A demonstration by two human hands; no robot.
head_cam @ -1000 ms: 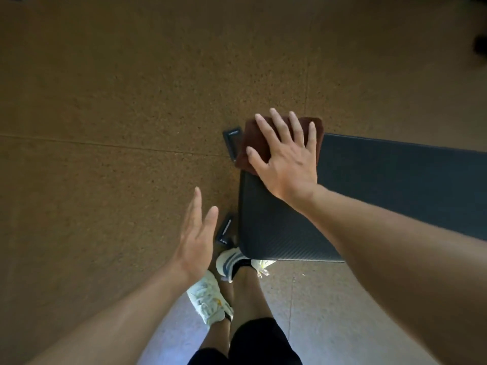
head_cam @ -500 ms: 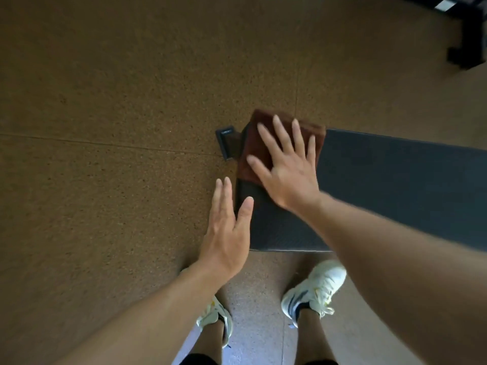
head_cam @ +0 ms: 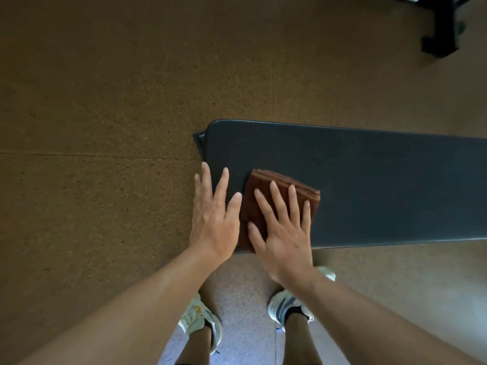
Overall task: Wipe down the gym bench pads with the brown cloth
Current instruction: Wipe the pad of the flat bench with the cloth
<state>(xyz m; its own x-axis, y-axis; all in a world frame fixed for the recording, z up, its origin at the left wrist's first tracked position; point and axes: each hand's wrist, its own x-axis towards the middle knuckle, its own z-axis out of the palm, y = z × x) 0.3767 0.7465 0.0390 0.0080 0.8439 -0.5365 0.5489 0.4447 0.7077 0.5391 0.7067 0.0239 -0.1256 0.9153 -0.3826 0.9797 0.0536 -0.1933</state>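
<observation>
we're looking straight down at the bench pad (head_cam: pixel 369 185), a dark textured pad running off the right edge of view, its rounded left end near frame centre. the brown cloth (head_cam: pixel 259 196) lies folded in layers on the pad, near the left end and toward the near edge; its near part reaches the pad's edge.

our right hand (head_cam: pixel 283 233) lies flat on the cloth, fingers straight and spread, palm pressing down, not curled around it. the far right corner of the cloth sticks out past the fingertips.

our left hand (head_cam: pixel 213 219) is flat too, fingers straight and loosely spread, over the pad's left near corner just beside the cloth. thumb sits right against the cloth's left edge; can't tell if it actually touches it. it holds nothing.

a dark bracket (head_cam: pixel 199 140) pokes out from under the pad's left end. the floor (head_cam: pixel 105 101) is brown speckled matting with a seam line running across, paler under us. our two white sneakers, left (head_cam: pixel 200 322) and right (head_cam: pixel 287 306), stand just in front of the pad's near edge. a dark equipment leg (head_cam: pixel 442 30) is at top right, well apart from the bench.
</observation>
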